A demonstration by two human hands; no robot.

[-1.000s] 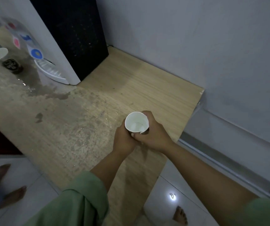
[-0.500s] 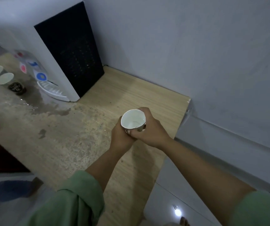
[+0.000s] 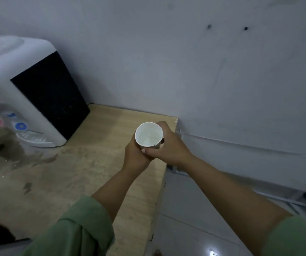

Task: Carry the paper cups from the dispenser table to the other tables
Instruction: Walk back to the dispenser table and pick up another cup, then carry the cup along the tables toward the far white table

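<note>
White paper cup (image 3: pixel 149 134) held upright above right end of wooden table (image 3: pixel 85 163), both hands wrapped on it: left hand (image 3: pixel 136 157) cupping low wall, right hand (image 3: pixel 168 146) closed round far side. Probably light, thin-walled, easily crushed; best gripped gently mid-wall, not rim. Inside looks pale, maybe a little liquid at bottom, cannot tell. Water dispenser (image 3: pixel 19 93) at left, wet patch (image 3: pixel 26 156) beside it.

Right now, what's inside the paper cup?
The paper cup, held by the left hand and right hand, shows a white interior with what looks like a little clear liquid at the bottom. Its outside and base are hidden by the hands.
</note>
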